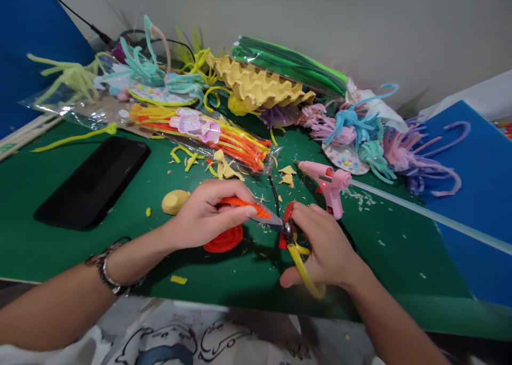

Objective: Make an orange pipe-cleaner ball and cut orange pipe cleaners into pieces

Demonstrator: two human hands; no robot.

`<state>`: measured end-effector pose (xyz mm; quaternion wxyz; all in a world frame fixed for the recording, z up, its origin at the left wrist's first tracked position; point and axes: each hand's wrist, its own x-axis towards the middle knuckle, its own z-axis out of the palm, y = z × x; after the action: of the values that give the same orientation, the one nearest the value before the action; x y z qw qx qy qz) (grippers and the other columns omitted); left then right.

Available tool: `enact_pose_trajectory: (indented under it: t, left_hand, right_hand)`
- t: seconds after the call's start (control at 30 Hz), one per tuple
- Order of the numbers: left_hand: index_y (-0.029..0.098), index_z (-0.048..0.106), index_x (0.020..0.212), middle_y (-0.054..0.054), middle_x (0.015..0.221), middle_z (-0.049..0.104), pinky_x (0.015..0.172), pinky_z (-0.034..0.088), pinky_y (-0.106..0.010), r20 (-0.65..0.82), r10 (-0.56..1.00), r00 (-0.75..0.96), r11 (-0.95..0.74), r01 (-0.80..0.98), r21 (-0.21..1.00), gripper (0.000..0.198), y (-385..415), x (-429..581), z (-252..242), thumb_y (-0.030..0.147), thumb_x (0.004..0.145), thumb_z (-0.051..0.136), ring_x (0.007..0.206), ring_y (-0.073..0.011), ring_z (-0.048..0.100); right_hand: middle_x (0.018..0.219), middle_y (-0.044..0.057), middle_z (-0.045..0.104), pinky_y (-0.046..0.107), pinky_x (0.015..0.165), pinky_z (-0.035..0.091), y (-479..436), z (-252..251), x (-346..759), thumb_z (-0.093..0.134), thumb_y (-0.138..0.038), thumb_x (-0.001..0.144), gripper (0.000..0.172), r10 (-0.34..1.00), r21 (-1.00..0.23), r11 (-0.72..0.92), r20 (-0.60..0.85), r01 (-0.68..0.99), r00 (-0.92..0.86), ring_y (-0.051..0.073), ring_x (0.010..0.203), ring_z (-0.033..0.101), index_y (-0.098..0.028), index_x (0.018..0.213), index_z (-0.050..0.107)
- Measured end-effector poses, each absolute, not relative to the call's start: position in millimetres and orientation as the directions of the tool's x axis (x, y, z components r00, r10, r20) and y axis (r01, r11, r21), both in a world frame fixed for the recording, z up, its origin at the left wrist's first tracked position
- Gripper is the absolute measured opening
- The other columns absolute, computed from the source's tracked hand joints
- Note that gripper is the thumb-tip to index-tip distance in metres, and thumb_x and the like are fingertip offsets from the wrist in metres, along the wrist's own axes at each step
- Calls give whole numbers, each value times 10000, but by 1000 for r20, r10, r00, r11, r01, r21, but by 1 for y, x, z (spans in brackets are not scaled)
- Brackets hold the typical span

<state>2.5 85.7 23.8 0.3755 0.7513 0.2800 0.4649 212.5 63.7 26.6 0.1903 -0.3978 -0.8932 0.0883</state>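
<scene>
Between the thumb and fingers of my left hand (212, 213) is a bundle of orange pipe cleaners (260, 210). My right hand (324, 242) is around the handles of a pair of scissors (306, 274), which show red and yellow. The metal blades point left and meet the orange bundle at my left fingertips; whether they are parted is hard to see. Under my left hand lies a red coiled piece (224, 239), partly covered. A beige egg-shaped piece (175, 201) rests just left of that hand.
A pink glue gun (326, 182) with a long glue stick stands to the right. At left lies a black phone (94, 183). Behind are a bag of orange and yellow pipe cleaners (204, 133), an egg carton (256, 82) and green pipe cleaners (288, 63). Scraps litter the green mat.
</scene>
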Motion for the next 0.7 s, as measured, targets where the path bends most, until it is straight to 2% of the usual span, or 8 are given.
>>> enact_pose_trajectory:
  t: [0.23,0.7]
  left_hand:
    - [144,516,670,45,548,487,430,351,-127,478,772,420,-549,60,834,161,85,4,24,237,800,497,457,-43,414]
    - [151,508,674,31,572,501,439,361,-140,510,755,413,-577,48,816,232,85,5,23,322,824,464,473,-54,439]
  right_hand:
    - [536,-40,327,225,480,217,62,27,211,342,-772,627,583,724,-338,690,331,640,-606,88,479,269,-191,578,332]
    - [527,-54,259,212,436,191,63,29,213,377,-769,609,581,715,-373,699,368,610,-595,70,463,238,-197,555,292]
